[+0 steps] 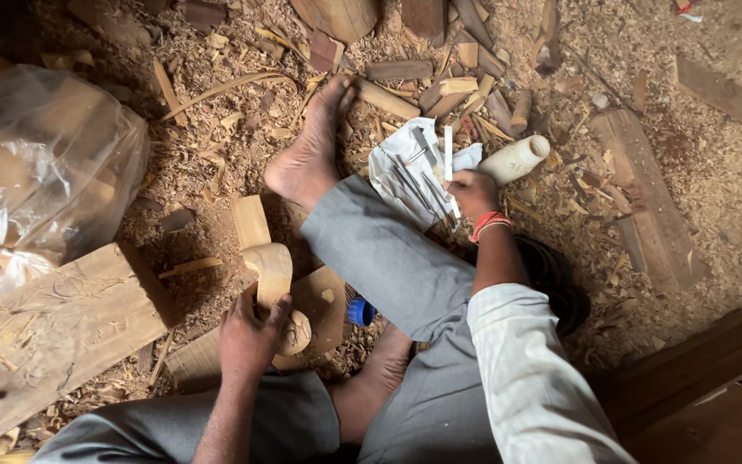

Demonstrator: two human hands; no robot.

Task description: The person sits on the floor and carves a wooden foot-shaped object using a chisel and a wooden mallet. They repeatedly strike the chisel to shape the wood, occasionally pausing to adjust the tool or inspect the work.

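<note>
I see the left hand (251, 335) clamped down on a pale carved wooden piece (273, 273), a curved, rounded form that lies on a flat wooden block (324, 302) near the person's lap. The fingers (278, 311) curl over its near end, closed on it, and I judge the grip is there to pin the piece against the block so it cannot roll on the loose shavings.

The right hand (471, 194) reaches farther out, past the grey-trousered knee, to a crumpled white cloth (405, 167) spread on the floor (714, 189). On the cloth lies a set of thin metal carving tools (418, 176), kept together there, I judge, so they do not sink into the sawdust. The right fingers are bent and bunched at the cloth's right edge, touching the tool ends; a slim white stick (448, 155) rises from them, but I cannot tell whether they grip it or only rest beside it. A red band (489, 223) circles that wrist.

Just right of the cloth lies a pale turned wooden bottle shape (515, 158). A bare foot (311, 155) rests left of the cloth. A clear plastic bag (40, 163) sits far left, above a rough plank (53, 331).
</note>
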